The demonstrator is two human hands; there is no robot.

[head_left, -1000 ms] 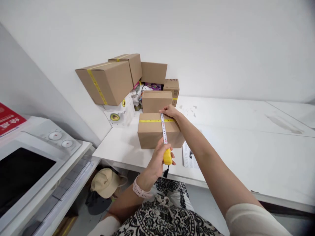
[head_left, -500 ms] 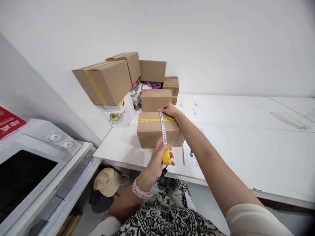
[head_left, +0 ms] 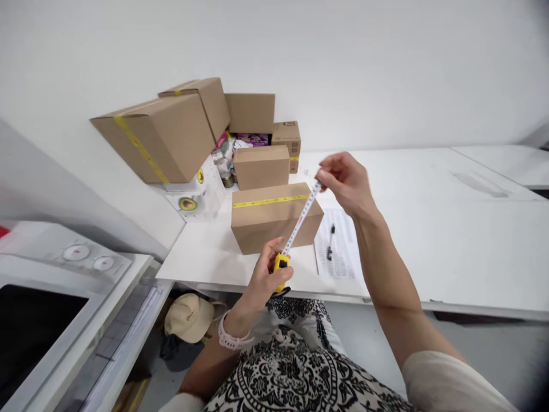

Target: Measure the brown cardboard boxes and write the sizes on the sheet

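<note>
Left hand [head_left: 259, 281]: curled around the yellow tape measure [head_left: 281, 269], low at the near edge of the worktop [head_left: 429, 246].
Right hand [head_left: 348, 182]: pinching the far end of the strip [head_left: 299, 223] between thumb and fingers, above the worktop.
Strip: drawn out between both hands, slanting past the right part of the box [head_left: 274, 214]; touching or clear, cannot tell.
Box: resting beyond the left hand, yellow band on top.
Paper [head_left: 346, 254]: just right of the box, pen [head_left: 331, 243] on it.

The tape measure case [head_left: 277, 264] in the left hand [head_left: 262, 277] looks like smooth plastic. Beyond that hand, the carton [head_left: 271, 223] is matt cardboard under smooth sealing tape [head_left: 271, 201]. Near the right hand [head_left: 348, 183], matt paper [head_left: 344, 252] lies on the smooth tabletop [head_left: 429, 240].
</note>
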